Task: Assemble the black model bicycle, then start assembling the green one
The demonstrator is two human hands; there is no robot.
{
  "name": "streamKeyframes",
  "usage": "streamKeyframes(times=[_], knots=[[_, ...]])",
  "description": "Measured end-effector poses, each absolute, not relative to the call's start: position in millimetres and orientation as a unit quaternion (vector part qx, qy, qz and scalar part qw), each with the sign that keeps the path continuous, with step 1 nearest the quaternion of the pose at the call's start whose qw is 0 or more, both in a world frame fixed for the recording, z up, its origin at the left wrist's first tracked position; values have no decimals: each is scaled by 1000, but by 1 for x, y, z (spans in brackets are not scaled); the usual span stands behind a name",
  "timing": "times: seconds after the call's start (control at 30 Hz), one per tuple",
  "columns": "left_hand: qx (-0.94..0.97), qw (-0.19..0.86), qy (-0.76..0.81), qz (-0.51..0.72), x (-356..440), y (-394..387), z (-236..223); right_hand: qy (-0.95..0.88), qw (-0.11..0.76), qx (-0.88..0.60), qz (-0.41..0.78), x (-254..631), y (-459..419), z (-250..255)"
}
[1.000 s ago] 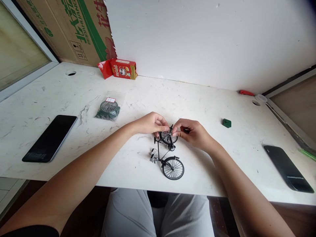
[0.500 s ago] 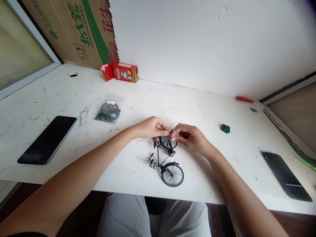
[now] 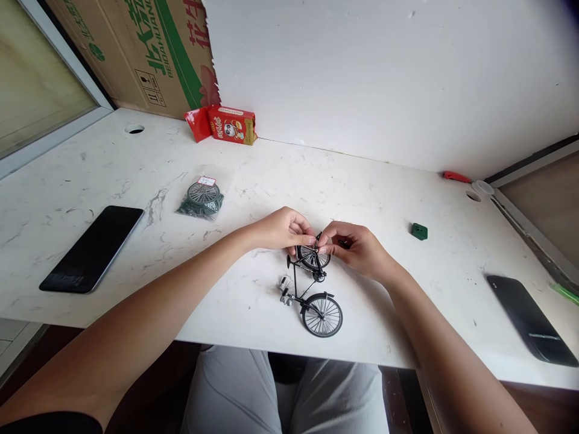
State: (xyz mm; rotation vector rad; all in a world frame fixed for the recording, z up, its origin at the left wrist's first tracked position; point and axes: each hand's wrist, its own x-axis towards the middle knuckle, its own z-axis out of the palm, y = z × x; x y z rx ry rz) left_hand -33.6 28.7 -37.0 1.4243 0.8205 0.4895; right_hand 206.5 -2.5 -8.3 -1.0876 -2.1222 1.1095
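A small black model bicycle [image 3: 305, 283] lies on its side on the white table, its front wheel [image 3: 322, 315] toward me and its rear wheel [image 3: 313, 257] away from me. My left hand [image 3: 294, 229] is closed at the far side of the rear wheel, thumb and fingers pinching its edge area. My right hand [image 3: 350, 244] is closed too, its thumb and forefinger pressed together by the hub of the same wheel. A small dark piece shows under the right fingers; I cannot make out what it is.
On the left lie a phone [image 3: 93, 250] and a clear bag of dark green wheel parts [image 3: 201, 199]. A red box [image 3: 233, 125] stands at the back. To the right are a green piece [image 3: 419, 231], another dark phone [image 3: 531, 319] and a red-handled item [image 3: 456, 176].
The view has shifted slightly, so everything sits a little higher and further right. Both hands keep their pinch at the rear wheel, with hardly any movement against the bicycle.
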Motion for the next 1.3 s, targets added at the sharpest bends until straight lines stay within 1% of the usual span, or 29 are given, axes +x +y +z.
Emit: streamKeyframes(times=[0.53, 0.87, 1.3], knots=[[615, 673, 343, 227, -33, 25, -36, -791, 248, -383, 408, 208, -4, -5], [615, 669, 362, 210, -34, 25, -30, -790, 264, -359, 421, 210, -5, -6], [610, 668, 371, 210, -35, 26, -26, -819, 276, -331, 378, 211, -7, -3]])
